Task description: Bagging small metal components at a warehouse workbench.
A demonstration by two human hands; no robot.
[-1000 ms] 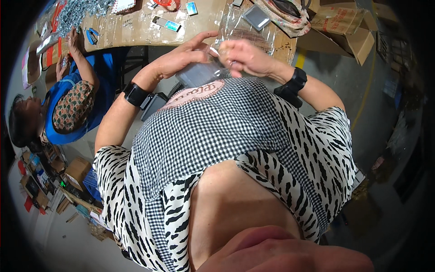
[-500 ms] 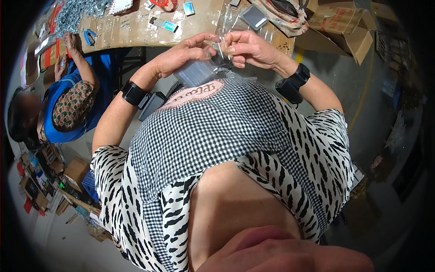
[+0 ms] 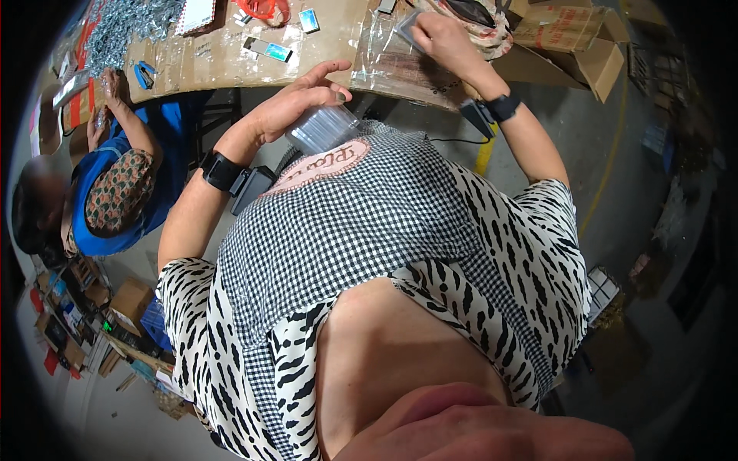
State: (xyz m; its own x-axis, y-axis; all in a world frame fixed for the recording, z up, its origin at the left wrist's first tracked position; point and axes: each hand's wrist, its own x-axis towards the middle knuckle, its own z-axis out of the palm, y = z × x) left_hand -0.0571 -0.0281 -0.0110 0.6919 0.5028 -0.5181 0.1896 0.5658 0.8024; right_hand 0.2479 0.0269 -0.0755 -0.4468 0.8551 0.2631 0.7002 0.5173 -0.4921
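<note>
My left hand (image 3: 296, 101) is at the table's front edge, against my apron. It holds a bundle of clear plastic pieces (image 3: 323, 131) with thin parallel edges, tucked under the palm; index finger and thumb stretch past it. Whether the pieces are sleeves or boxes I cannot tell. Out at the back right, my right hand (image 3: 447, 44) is bent down over a small shallow grey tray (image 3: 404, 26). Its fingers are curled in at the tray, and their tips are hidden, so what they grip does not show.
On the cardboard-covered table (image 3: 207, 69) lie blue-and-silver flat pieces (image 3: 277, 51), a blue stapler (image 3: 144, 74) and a heap of silvery bits (image 3: 127, 34). A patterned cloth bag (image 3: 492, 38) and an open carton (image 3: 573, 46) stand right. Another person (image 3: 119, 184) works at left.
My right hand has left the left hand and reached away, up and right, to the grey tray. The thin clear piece between both hands is gone from there. My left hand keeps the bundle.
</note>
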